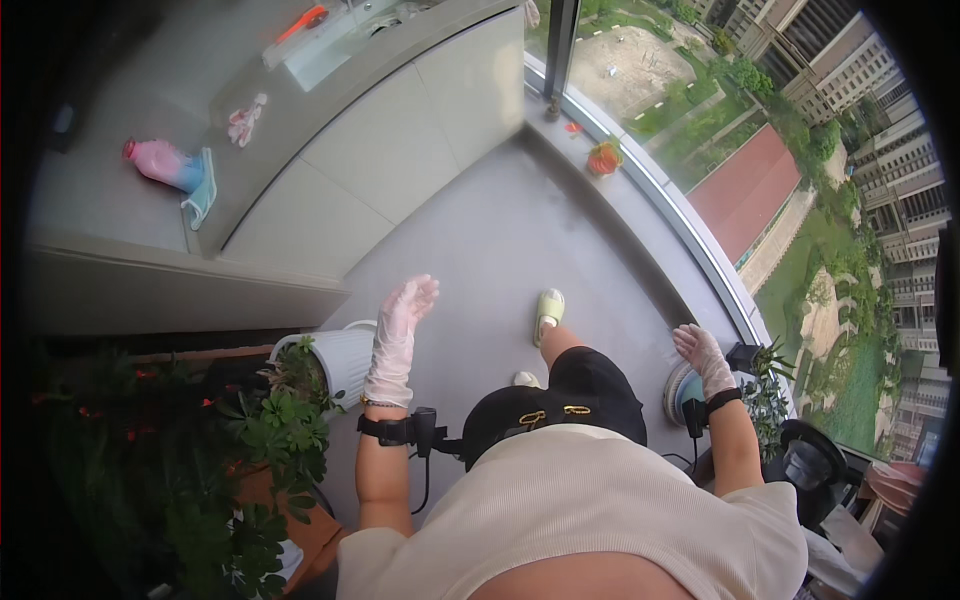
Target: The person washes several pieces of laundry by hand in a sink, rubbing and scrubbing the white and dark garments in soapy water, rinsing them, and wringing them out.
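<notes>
My left hand [406, 300], in a clear thin glove, is raised over the grey floor, its fingers extended and nothing in it. Beside its wrist stands a white ribbed plant pot [346, 360] with a leafy plant [289, 420]. My right hand [699, 349], gloved the same way, is held out empty near the window ledge. Just below and left of it is a round blue and white object [681, 390], partly hidden by the wrist. Straps with small black devices circle both forearms.
A counter at upper left bears a pink and blue bottle [161, 161], a light blue cloth [201, 191], crumpled gloves [246, 120] and a sink [322, 60] with an orange-handled tool [301, 22]. A red-flowered potted plant [604, 158] stands on the window ledge [645, 217]. Dark foliage fills the lower left.
</notes>
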A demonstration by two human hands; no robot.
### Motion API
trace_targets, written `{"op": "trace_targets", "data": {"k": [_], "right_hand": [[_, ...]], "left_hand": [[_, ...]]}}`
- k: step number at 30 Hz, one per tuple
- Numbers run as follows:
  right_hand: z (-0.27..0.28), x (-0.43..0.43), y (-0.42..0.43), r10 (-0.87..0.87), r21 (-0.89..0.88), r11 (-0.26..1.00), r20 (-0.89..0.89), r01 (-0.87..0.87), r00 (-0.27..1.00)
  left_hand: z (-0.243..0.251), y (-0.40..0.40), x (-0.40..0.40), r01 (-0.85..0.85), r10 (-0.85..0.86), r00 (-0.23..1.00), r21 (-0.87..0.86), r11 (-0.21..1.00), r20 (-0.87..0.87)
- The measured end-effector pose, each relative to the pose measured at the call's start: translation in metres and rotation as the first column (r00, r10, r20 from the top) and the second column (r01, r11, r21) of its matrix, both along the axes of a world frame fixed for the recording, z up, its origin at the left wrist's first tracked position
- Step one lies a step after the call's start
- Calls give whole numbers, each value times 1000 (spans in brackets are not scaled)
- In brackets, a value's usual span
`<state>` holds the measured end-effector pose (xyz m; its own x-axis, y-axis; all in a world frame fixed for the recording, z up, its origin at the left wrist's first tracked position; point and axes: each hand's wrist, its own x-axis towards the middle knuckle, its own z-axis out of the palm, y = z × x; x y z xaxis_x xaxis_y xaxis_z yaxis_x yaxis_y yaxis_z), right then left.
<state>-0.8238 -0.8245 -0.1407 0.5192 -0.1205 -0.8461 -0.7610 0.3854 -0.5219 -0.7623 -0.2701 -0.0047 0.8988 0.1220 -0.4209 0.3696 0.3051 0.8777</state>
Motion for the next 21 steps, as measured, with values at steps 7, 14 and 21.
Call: {"op": "trace_targets", "data": {"k": [7, 14, 21], "right_hand": [[53, 282, 94, 123, 48, 989, 280, -142, 952], [138, 524, 305, 492, 43, 780, 576, -625, 653], [196, 641, 456, 809, -191, 302, 570, -934, 145]], "left_hand": [[15, 21, 159, 75, -65, 989, -74, 994, 129], [58, 72, 271, -88, 94, 984, -47, 995, 153], [71, 162, 380, -165, 162, 981, 26, 986, 112]]}}
